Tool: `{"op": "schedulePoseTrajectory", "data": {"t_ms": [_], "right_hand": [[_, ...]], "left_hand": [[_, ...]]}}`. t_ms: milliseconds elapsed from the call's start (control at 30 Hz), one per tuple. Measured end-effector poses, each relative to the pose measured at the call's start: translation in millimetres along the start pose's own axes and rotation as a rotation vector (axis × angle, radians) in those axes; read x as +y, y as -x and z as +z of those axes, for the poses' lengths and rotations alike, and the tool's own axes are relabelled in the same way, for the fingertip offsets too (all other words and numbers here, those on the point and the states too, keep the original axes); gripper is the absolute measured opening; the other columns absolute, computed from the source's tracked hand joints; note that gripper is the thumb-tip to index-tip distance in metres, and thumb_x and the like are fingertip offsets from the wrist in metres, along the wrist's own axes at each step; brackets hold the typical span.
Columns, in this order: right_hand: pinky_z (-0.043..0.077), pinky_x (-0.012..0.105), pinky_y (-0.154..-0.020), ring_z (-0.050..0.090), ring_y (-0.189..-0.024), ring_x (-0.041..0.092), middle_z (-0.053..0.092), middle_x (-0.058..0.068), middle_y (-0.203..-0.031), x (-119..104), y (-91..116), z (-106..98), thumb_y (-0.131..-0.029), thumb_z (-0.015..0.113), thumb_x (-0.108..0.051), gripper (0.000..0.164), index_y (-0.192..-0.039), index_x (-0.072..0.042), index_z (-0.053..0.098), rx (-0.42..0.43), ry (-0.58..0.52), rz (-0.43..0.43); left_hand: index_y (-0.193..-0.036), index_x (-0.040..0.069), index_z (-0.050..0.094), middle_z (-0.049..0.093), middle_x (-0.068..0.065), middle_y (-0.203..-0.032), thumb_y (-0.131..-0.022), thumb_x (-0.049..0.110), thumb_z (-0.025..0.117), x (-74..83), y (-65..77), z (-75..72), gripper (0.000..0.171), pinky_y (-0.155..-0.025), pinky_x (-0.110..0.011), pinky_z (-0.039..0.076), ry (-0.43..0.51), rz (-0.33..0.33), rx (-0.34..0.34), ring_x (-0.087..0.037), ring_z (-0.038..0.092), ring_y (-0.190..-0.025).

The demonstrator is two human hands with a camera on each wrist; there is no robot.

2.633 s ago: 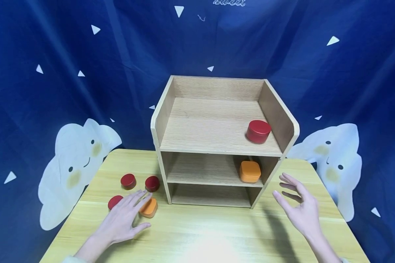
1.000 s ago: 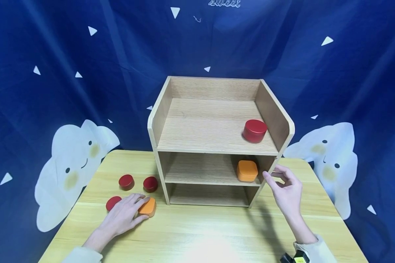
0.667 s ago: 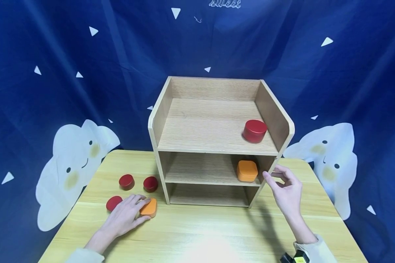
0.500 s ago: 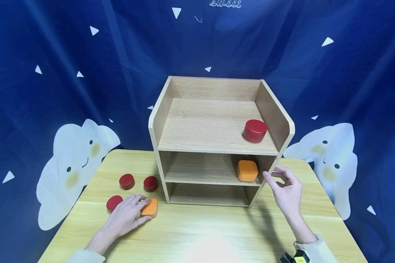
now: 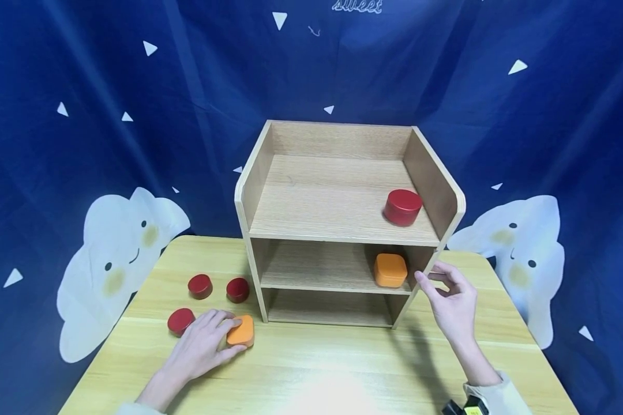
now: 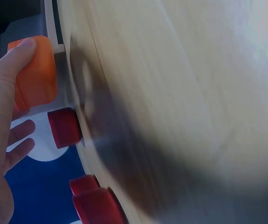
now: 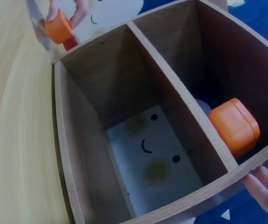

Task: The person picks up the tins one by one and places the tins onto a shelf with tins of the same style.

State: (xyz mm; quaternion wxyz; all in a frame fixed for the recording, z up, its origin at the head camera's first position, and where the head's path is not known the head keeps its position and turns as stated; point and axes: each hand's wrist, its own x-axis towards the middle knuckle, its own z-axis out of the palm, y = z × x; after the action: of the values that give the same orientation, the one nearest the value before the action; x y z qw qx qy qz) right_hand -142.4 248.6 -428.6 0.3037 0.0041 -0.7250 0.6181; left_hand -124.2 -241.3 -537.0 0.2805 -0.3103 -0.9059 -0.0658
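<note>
My left hand (image 5: 199,343) pinches a small orange square tin (image 5: 243,330) with rounded corners, at the left of the table. In the left wrist view the thumb lies across the held tin (image 6: 39,72), with a shadow on the tabletop beside it. My right hand (image 5: 454,305) grips the right side panel of a wooden shelf unit (image 5: 322,196). Its thumb is at the panel's front edge, and the fingers are partly hidden behind it. In the right wrist view fingertips (image 7: 264,182) press the panel from outside. A second orange tin (image 5: 391,270) stands on the middle shelf, near that panel.
A red round tin (image 5: 402,207) sits at the right of the top shelf. Three smaller red round tins (image 5: 199,286) lie on the table (image 5: 301,369) left of the unit. Behind everything hangs a blue cloth (image 5: 311,63) with clouds and triangles.
My left hand has come down, closed on the orange tin and shifted it slightly right and nearer. My right hand has moved left from mid-air and taken hold of the shelf unit's side.
</note>
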Motion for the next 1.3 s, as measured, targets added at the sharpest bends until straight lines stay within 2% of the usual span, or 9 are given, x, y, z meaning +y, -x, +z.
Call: {"op": "schedulePoseTrajectory", "data": {"t_ms": [300,467,667,933,1067,1200,1300], "right_hand": [[0.059,0.01,-0.067,0.072,-0.079,-0.004,0.076,-0.015,-0.093,-1.6,0.6,-1.8,-0.083,0.077,0.015,0.027,-0.11,0.011,0.072,0.008,-0.017,-0.021],[0.059,0.011,-0.067,0.073,-0.08,-0.002,0.076,-0.014,-0.093,-2.9,0.1,-1.1,-0.084,0.077,0.014,0.028,-0.112,0.01,0.073,0.001,-0.01,-0.01],[0.059,0.011,-0.067,0.073,-0.08,-0.002,0.076,-0.015,-0.093,-3.7,-0.3,-0.5,-0.085,0.077,0.012,0.028,-0.112,0.01,0.072,-0.007,0.019,-0.012],[0.059,0.011,-0.067,0.073,-0.08,-0.002,0.076,-0.015,-0.093,-2.8,-0.5,-0.4,-0.085,0.077,0.012,0.027,-0.111,0.01,0.072,-0.005,0.014,-0.006],[0.059,0.011,-0.067,0.073,-0.08,-0.001,0.076,-0.014,-0.092,-2.5,-0.5,0.1,-0.085,0.077,0.012,0.027,-0.111,0.01,0.072,-0.008,0.0,-0.007],[0.059,0.011,-0.066,0.073,-0.08,-0.001,0.076,-0.014,-0.093,-2.1,-0.6,0.5,-0.085,0.077,0.013,0.027,-0.111,0.01,0.072,-0.01,0.0,-0.013],[0.058,0.01,-0.066,0.073,-0.079,-0.001,0.076,-0.014,-0.092,-1.8,-0.3,0.2,-0.085,0.077,0.013,0.027,-0.111,0.011,0.072,-0.008,-0.002,-0.018]], "left_hand": [[-0.11,0.018,0.078,0.071,0.0,-0.106,-0.075,0.058,0.087,14.9,-11.8,-8.2,0.054,-0.084,-0.038,0.06,-0.023,0.054,0.017,-0.019,0.066,-0.098],[-0.11,0.019,0.077,0.071,0.001,-0.108,-0.075,0.059,0.086,25.2,-17.9,-12.4,0.054,-0.086,-0.038,0.061,-0.021,0.074,0.023,-0.019,0.066,-0.098],[-0.11,0.02,0.076,0.072,0.002,-0.108,-0.072,0.057,0.088,36.9,-26.1,-14.6,0.055,-0.09,-0.038,0.061,-0.002,0.092,0.045,-0.016,0.066,-0.097],[-0.114,0.02,0.074,0.071,0.002,-0.111,-0.081,0.062,0.08,53.3,-38.4,-15.9,0.053,-0.089,-0.035,0.061,0.031,0.159,0.073,-0.015,0.065,-0.099],[-0.115,0.02,0.073,0.071,0.001,-0.111,-0.082,0.061,0.08,60.2,-45.4,-17.4,0.054,-0.089,-0.034,0.059,0.045,0.186,0.087,-0.015,0.065,-0.1],[-0.114,0.018,0.073,0.072,0.0,-0.11,-0.079,0.058,0.084,65.4,-52.5,-18.7,0.054,-0.089,-0.033,0.059,0.053,0.213,0.123,-0.016,0.066,-0.099],[-0.114,0.017,0.073,0.072,-0.002,-0.11,-0.085,0.057,0.08,68.8,-59.0,-19.1,0.05,-0.089,-0.034,0.059,0.055,0.233,0.164,-0.017,0.067,-0.099]]}}
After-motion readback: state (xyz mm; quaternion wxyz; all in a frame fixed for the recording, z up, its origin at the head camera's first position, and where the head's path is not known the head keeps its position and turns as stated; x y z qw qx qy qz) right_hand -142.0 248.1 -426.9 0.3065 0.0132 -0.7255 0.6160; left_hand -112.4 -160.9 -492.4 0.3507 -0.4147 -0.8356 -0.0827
